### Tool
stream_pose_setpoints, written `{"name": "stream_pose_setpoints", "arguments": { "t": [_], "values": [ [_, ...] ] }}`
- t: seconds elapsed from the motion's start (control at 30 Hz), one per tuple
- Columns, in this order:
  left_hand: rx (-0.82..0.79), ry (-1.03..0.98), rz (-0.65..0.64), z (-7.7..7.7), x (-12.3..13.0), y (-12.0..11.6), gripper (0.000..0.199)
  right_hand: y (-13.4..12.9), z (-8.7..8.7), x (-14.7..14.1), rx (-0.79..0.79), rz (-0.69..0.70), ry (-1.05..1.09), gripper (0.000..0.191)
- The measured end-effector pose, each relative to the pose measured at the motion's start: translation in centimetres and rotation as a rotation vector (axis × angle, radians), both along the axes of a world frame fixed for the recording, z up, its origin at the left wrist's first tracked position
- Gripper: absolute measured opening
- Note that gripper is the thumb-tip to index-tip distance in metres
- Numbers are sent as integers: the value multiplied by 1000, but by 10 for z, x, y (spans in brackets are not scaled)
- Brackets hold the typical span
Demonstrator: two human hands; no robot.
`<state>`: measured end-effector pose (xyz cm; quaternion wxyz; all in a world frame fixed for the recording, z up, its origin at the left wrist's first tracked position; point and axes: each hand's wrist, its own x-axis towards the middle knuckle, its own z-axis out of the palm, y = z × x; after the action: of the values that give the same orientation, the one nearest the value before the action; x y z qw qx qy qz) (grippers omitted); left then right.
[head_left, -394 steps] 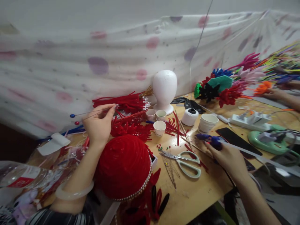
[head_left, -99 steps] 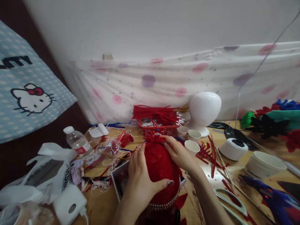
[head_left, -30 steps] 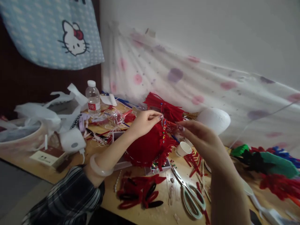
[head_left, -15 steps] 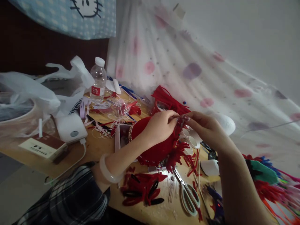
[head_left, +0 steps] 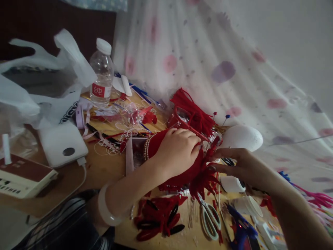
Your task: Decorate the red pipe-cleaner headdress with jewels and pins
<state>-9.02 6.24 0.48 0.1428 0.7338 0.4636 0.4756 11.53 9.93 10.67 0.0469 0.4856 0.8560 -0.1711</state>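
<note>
A rounded red piece [head_left: 156, 140] edged with a strand of pearls lies in the middle of the table. My left hand [head_left: 179, 149] rests over its top, fingers curled round it. Red fuzzy petals [head_left: 205, 180] stick out from its right side. At those petals is my right hand [head_left: 231, 161], fingers apart, its fingertips touching or just beside them. Below the red piece lie scissors [head_left: 209, 220] with pale green handles and a pile of red and black loops [head_left: 160, 218].
A water bottle [head_left: 101, 74], white plastic bag [head_left: 75, 55] and white power bank [head_left: 63, 144] stand left. Behind are red stems [head_left: 192, 111] and a white foam shape [head_left: 243, 137]. A blue glue gun [head_left: 240, 225] lies front right.
My left hand has moved from the petals' tip onto the red piece. My right hand has come down and its fingers have spread. The view has shifted, showing more of the right side.
</note>
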Motion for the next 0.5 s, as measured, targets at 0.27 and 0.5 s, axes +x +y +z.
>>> {"name": "stream_pose_setpoints", "arguments": {
  "t": [0.27, 0.5],
  "values": [
    [-88, 76, 244, -12, 6, -7, 48, 13, -10, -9, -58, 36, 121, 25],
    [-61, 80, 241, -15, 6, -4, 46, 16, -17, -9, -187, -57, 238, 26]
  ]
}}
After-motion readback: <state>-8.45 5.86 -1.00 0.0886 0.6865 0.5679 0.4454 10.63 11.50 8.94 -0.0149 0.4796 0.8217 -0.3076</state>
